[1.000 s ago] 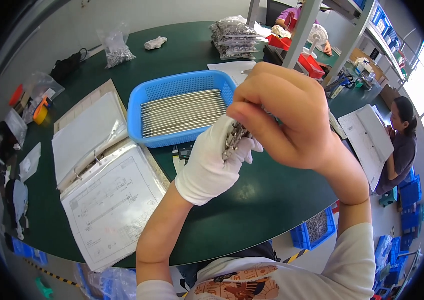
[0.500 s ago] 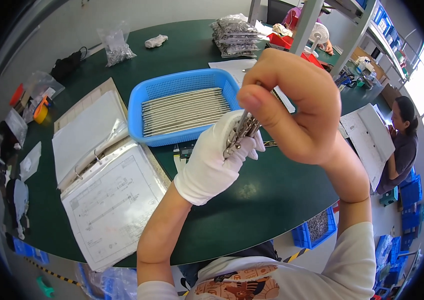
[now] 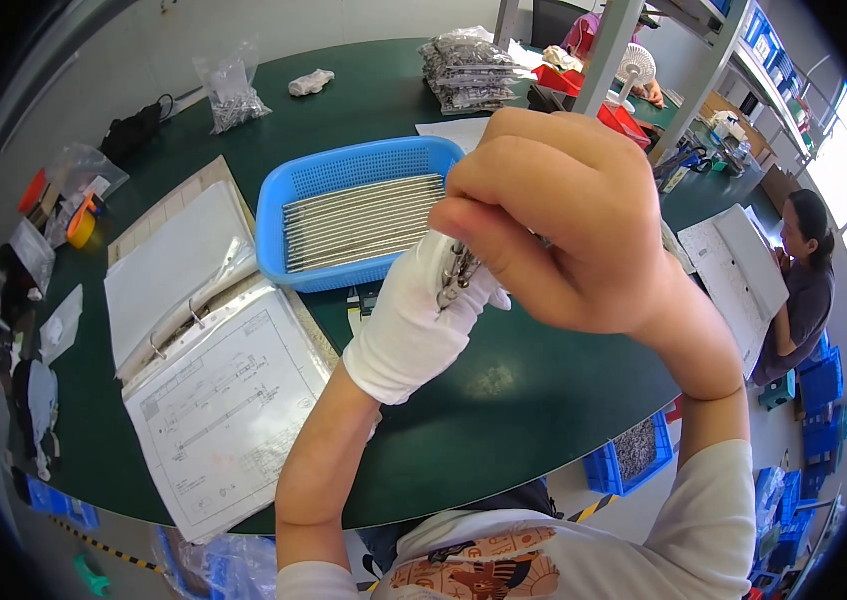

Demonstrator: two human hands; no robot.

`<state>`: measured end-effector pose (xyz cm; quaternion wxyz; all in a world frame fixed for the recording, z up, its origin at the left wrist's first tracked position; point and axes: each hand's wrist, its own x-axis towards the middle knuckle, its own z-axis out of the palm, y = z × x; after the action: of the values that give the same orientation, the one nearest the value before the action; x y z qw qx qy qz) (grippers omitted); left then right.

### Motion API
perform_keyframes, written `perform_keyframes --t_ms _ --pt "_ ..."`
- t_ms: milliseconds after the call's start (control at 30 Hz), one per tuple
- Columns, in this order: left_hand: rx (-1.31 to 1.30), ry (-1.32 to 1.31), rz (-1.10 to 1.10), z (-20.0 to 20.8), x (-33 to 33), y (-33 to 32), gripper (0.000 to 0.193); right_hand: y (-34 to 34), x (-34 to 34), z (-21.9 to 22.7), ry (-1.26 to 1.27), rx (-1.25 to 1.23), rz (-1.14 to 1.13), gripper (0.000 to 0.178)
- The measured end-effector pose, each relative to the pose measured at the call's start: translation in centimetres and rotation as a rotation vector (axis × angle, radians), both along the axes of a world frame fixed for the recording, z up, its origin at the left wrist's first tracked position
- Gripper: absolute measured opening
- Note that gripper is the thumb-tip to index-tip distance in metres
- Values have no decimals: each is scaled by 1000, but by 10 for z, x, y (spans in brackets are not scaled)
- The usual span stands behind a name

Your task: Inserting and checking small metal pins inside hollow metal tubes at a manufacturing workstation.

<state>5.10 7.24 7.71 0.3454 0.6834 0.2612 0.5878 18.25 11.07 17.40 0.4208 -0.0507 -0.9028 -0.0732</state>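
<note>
My left hand (image 3: pixel 404 325), in a white glove, is closed around a bundle of slim metal parts (image 3: pixel 457 275) with shiny ends. It hovers above the table just in front of a blue plastic basket (image 3: pixel 279 262). A row of long silver rods (image 3: pixel 359 228) lies side by side in that basket. My bare right hand (image 3: pixel 569 225) is directly over the bundle's upper end, thumb and curled fingers pressed together. Whatever sits in that pinch is hidden by the hand itself, which also covers part of the bundle.
An open ring binder (image 3: pixel 214 390) with a drawing lies left on the green table (image 3: pixel 504 430). Stacked bags of metal parts (image 3: pixel 469 70) and another clear bag (image 3: pixel 236 100) stand at the back. A person (image 3: pixel 806 290) sits at right. A blue bin (image 3: pixel 632 455) is below the edge.
My right hand has moved left and slightly down, covering more of the bundle. The gloved left hand has shifted slightly left. A thin metal piece seen earlier under the right thumb is now hidden.
</note>
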Motion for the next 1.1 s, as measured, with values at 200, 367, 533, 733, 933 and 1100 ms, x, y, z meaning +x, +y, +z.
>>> perform_keyframes --t_ms 200,367,533,733,933,1100 --pt "-45 -65 -18 1 1 0 18 4 -1 1 -22 -5 18 9" --pt "-37 -45 -43 1 -2 2 19 -2 -1 4 100 -68 57 6" --pt "-37 -78 -23 2 0 2 21 -1 -1 -6 51 -170 68 4" --pt "120 -9 79 -8 -4 14 27 -4 0 -8 0 29 45 9" --pt "-135 28 15 -2 -5 8 35 -1 5 -10 23 -7 66 13" --pt "-168 -74 -2 -5 -3 7 31 3 0 -11 32 -14 106 10"
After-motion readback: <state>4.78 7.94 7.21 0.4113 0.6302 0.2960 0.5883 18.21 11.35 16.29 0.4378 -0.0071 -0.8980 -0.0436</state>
